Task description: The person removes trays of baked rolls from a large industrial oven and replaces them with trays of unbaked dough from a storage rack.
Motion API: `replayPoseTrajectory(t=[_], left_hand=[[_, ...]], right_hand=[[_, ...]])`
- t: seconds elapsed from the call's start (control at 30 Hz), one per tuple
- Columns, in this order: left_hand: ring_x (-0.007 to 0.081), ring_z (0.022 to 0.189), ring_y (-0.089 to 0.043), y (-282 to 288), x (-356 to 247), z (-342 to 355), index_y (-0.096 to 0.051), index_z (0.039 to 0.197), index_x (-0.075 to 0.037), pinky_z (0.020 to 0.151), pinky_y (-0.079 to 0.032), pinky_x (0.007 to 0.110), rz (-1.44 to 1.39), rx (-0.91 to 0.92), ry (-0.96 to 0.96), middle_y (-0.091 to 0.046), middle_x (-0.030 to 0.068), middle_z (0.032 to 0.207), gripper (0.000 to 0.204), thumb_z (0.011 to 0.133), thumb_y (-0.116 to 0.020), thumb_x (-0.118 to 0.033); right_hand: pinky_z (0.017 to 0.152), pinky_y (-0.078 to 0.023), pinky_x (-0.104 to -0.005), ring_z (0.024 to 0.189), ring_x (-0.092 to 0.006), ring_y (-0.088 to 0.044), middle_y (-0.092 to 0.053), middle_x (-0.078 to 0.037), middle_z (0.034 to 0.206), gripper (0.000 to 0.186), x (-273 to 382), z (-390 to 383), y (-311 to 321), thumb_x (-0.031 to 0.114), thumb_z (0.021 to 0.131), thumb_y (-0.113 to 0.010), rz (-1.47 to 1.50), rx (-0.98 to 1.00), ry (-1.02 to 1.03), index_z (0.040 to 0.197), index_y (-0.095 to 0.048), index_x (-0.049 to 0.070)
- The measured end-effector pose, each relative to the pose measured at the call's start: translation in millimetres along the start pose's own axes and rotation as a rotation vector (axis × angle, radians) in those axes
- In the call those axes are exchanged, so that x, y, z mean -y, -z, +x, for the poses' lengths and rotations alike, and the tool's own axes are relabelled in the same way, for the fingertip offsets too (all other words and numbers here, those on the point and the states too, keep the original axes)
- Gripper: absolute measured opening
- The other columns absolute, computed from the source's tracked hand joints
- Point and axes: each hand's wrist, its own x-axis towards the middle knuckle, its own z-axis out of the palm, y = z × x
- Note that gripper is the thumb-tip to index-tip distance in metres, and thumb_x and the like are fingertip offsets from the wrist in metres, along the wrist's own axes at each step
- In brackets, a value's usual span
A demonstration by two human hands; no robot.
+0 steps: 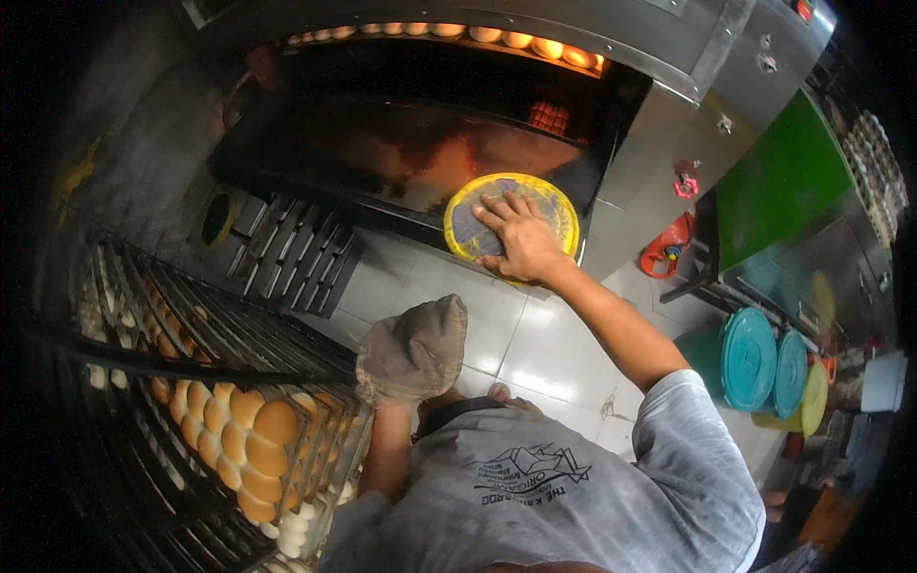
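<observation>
My right hand (521, 234) lies palm down with its fingers spread on a round grey pad with a yellow rim (571, 212). The pad rests against the outer edge of the lowered dark oven door (382, 158). A worn, greyish-brown oven mitt (420, 349) covers my left hand, which is held up in front of my body, between the bread rack and the oven. The mitt hides the fingers of that hand. Inside the lit oven (564, 105), a row of round buns (485, 35) shows along the top of the opening.
At the left, close to my left arm, stands a metal rack (191, 358) with trays of browned buns (239, 430). A slatted metal piece (296, 253) is below the oven door. Lidded tubs (750, 358), a red gas cylinder (666, 246) and a green panel (783, 186) are at the right.
</observation>
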Motion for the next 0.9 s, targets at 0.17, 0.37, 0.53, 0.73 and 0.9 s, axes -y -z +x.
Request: replayPoseTrajectory(t=[0.17, 0.37, 0.53, 0.73, 0.9], left_hand=[[0.0326, 0.091, -0.063, 44.9, -37.9, 49.1, -0.057, 0.120, -0.009, 0.078, -0.050, 0.045, -0.054, -0.161, -0.123, -0.063, 0.0129, 0.105, 0.048, 0.080, -0.061, -0.036], [0.0343, 0.092, -0.063, 44.3, -36.9, 50.4, -0.057, 0.120, -0.005, 0.074, -0.054, 0.044, -0.302, 0.019, -0.106, -0.060, 0.0151, 0.108, 0.044, 0.080, -0.063, -0.024], [0.0295, 0.091, -0.057, 100.4, -58.3, 57.1, -0.060, 0.106, -0.006, 0.074, -0.051, 0.043, 0.076, -0.034, -0.441, -0.057, 0.0131, 0.098, 0.032, 0.077, -0.061, -0.018], [0.0265, 0.110, -0.058, -0.9, -64.6, -71.6, -0.048, 0.132, -0.008, 0.094, -0.051, 0.045, -1.904, 0.012, 0.710, -0.058, 0.0132, 0.121, 0.044, 0.095, -0.059, -0.030], [0.0236, 0.117, -0.059, 5.5, -68.8, -116.1, -0.048, 0.134, -0.007, 0.094, -0.054, 0.041, -2.852, -0.092, 1.218, -0.057, 0.0140, 0.131, 0.046, 0.100, -0.057, -0.036]], right_hand=[[0.111, -0.035, -0.0457, 0.129, -0.0348, -0.046, -0.054, -0.008, 0.139, 0.061, -17.3, -5.4, -3.4, 0.031, 0.077, -0.076, 0.171, -0.066, 0.104, 0.132, -0.060, 0.010], [0.114, -0.031, -0.0498, 0.135, -0.0381, -0.040, -0.048, -0.012, 0.146, 0.071, -2.9, 5.7, 2.2, 0.049, 0.080, -0.072, 0.160, -0.053, 0.013, 0.136, -0.055, 0.009], [0.120, -0.018, -0.0494, 0.146, -0.0390, -0.024, -0.040, -0.015, 0.152, 0.083, -12.9, 22.5, -25.9, 0.065, 0.084, -0.061, 0.001, -0.132, -0.046, 0.144, -0.047, 0.009], [0.121, -0.015, -0.0479, 0.148, -0.0349, -0.020, -0.029, -0.011, 0.159, 0.091, -4.3, 21.3, -14.8, 0.067, 0.080, -0.062, -0.079, 0.028, -0.042, 0.150, -0.040, 0.012], [0.120, -0.016, -0.0477, 0.147, -0.0366, -0.022, -0.028, -0.012, 0.159, 0.097, -13.9, 23.3, -20.9, 0.051, 0.074, -0.075, -0.108, 0.041, 0.014, 0.153, -0.033, 0.015]])
